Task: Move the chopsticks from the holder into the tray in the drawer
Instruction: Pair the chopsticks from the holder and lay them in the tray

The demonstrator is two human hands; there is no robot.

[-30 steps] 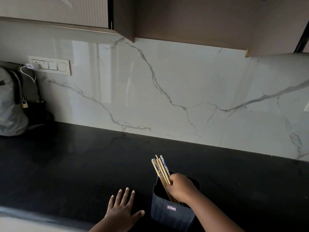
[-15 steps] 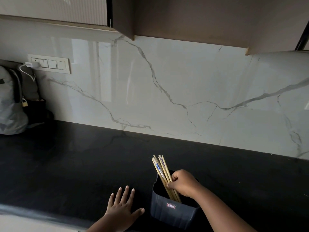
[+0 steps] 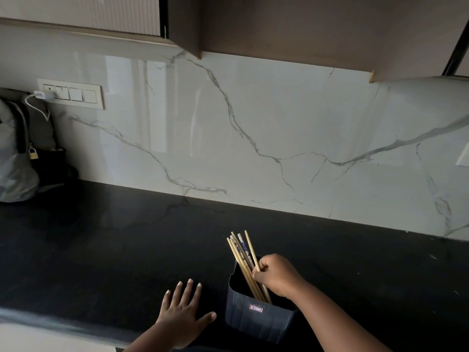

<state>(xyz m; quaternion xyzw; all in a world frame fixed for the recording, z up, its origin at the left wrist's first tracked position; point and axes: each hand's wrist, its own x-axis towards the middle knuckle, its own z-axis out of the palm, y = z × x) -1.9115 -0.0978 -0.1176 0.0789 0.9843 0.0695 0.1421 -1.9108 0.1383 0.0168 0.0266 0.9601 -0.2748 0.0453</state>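
Note:
A dark blue plastic holder (image 3: 256, 321) with a small red label stands near the front edge of the black counter. Several wooden chopsticks (image 3: 239, 255), some with blue-patterned tops, lean to the left out of it. My right hand (image 3: 278, 276) reaches over the holder's rim, and its fingertips pinch one chopstick (image 3: 251, 247) that stands slightly apart from the bundle. My left hand (image 3: 184, 316) lies flat on the counter just left of the holder, fingers spread, holding nothing. No drawer or tray is in view.
The black countertop (image 3: 114, 250) runs back to a white marble backsplash. A grey backpack (image 3: 17, 158) with a padlock sits at the far left under a switch panel (image 3: 73, 94) with a charger plugged in. Wall cabinets (image 3: 279, 26) hang overhead.
My right hand has shifted from gripping the bundle to pinching a single chopstick, which now stands apart from the others. The left hand has stayed flat on the counter.

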